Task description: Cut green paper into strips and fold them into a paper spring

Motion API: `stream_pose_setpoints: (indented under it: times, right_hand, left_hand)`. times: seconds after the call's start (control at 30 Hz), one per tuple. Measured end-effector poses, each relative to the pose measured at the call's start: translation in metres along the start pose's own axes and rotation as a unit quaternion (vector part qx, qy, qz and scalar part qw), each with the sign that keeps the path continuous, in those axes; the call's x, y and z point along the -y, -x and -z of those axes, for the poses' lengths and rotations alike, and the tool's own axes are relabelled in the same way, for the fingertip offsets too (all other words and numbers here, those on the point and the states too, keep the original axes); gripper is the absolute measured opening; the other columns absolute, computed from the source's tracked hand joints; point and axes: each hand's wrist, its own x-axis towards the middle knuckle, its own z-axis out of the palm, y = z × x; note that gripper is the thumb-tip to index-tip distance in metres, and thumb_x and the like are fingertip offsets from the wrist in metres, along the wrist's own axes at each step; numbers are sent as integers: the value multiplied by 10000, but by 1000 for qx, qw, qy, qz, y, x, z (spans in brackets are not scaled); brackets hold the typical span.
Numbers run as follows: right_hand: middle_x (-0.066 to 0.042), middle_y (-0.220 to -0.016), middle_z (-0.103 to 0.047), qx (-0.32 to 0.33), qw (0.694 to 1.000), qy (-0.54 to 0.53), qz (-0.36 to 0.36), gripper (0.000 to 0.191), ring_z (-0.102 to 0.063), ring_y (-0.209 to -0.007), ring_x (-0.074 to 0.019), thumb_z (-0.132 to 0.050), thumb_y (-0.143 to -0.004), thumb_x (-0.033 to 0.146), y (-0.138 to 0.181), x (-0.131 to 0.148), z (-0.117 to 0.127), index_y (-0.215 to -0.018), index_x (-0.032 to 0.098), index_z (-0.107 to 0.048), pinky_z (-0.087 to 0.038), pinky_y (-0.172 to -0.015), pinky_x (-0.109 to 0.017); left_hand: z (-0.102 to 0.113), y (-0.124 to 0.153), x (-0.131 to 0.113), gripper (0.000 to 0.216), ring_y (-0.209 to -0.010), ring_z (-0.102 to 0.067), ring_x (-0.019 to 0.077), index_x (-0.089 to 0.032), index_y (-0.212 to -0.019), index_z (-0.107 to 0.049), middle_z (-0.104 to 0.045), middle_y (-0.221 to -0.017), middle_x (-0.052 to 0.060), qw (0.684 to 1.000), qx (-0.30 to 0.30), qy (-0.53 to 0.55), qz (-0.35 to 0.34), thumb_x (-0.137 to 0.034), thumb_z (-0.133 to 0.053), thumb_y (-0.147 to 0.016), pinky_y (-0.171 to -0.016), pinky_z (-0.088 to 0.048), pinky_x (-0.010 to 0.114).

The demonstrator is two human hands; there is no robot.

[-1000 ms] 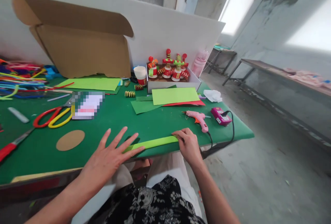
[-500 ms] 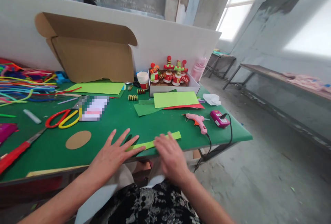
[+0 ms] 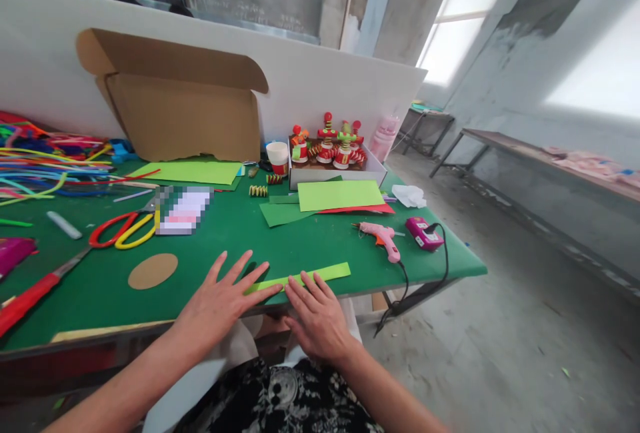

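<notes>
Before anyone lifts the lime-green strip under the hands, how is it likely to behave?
The lime-green strip is probably light and rather floppy, since it looks thin, long and narrow. Pushed, it would likely slide rather than roll, as it lies flat on the smooth-looking tabletop. Gripped at one end, it might droop, given its length.

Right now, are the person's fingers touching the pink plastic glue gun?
No, the left fingers and right fingers are on the lime-green paper strip, while the glue gun lies apart.
</notes>
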Motion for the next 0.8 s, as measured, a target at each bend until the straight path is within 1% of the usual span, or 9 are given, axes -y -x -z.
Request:
stream_pose_setpoints:
  times: [0.17,0.23,0.3,0.37,0.4,0.43,0.5,0.63,0.8]
  right_hand:
    - [-101,-1463,-514,-1,1000,-7,-15,528,-366,-1422,-304,-505,-941,307,0,3,0,-1432,117,-465,-317,-1175,-523]
    - [-93,-1461,-518,0,1000,-11,-20,518,-370,-1418,-311,-500,-939,303,0,4,0,-1424,122,-475,-308,-1176,-527]
    - [-90,-1459,-520,6,999,-18,-26,517,-370,-1419,-305,-495,-936,295,-1,5,1,-1428,137,-473,-300,-1178,-529]
    - [-95,-1456,-524,13,999,-26,-34,526,-369,-1421,-296,-494,-931,288,-2,5,2,-1440,157,-463,-298,-1176,-533]
    - [-97,-1453,-526,16,999,-29,-37,531,-368,-1421,-296,-494,-929,287,-2,6,2,-1444,162,-458,-297,-1175,-536]
    - [-98,-1450,-530,19,999,-31,-39,536,-369,-1420,-299,-494,-926,287,-3,6,2,-1446,162,-456,-296,-1174,-539]
    - [-98,-1446,-536,23,998,-32,-43,541,-369,-1419,-304,-496,-920,289,-3,7,2,-1444,155,-459,-293,-1174,-540]
    - [-99,-1449,-533,18,998,-21,-54,551,-346,-1431,-289,-502,-910,298,-2,11,1,-1441,156,-463,-279,-1185,-527]
    - [-58,-1476,-508,24,998,1,-60,532,-315,-1448,-261,-489,-933,330,0,9,1,-1442,179,-466,-277,-1198,-470]
  left_hand:
    - [10,8,4,655,-1333,-485,313,-534,-1347,-481,-593,-1402,-42,999,0,20,45,-99,-490,-858,-1100,-268,641]
    - [21,12,3,655,-1354,-461,325,-458,-1346,-530,-583,-1414,-25,996,-20,24,82,-63,-433,-832,-1116,-239,657]
    - [32,14,-6,649,-1402,-399,318,-343,-1394,-516,-543,-1454,25,992,-58,20,112,-64,-395,-821,-1155,-185,645]
    - [36,14,-22,641,-1433,-360,270,-234,-1430,-483,-526,-1468,66,991,-95,25,94,-67,-369,-821,-1194,-192,558]
    - [34,14,-32,637,-1421,-382,239,-202,-1420,-494,-554,-1443,69,992,-111,34,59,-57,-357,-815,-1197,-234,494]
    - [30,12,-42,631,-1401,-413,216,-178,-1402,-512,-581,-1417,69,992,-117,43,22,-44,-348,-807,-1182,-285,434]
    - [15,10,-59,613,-1335,-496,207,-123,-1369,-537,-622,-1365,96,991,-131,36,10,-23,-331,-800,-1131,-361,379]
    - [-11,7,-74,661,-1267,-567,242,-102,-1478,-383,-627,-1347,141,989,-132,39,60,-41,-313,-823,-1120,-368,424]
    - [-13,6,-75,708,-1257,-576,295,-98,-1557,-74,-587,-1377,194,981,-151,80,86,-124,-295,-885,-1187,-232,504]
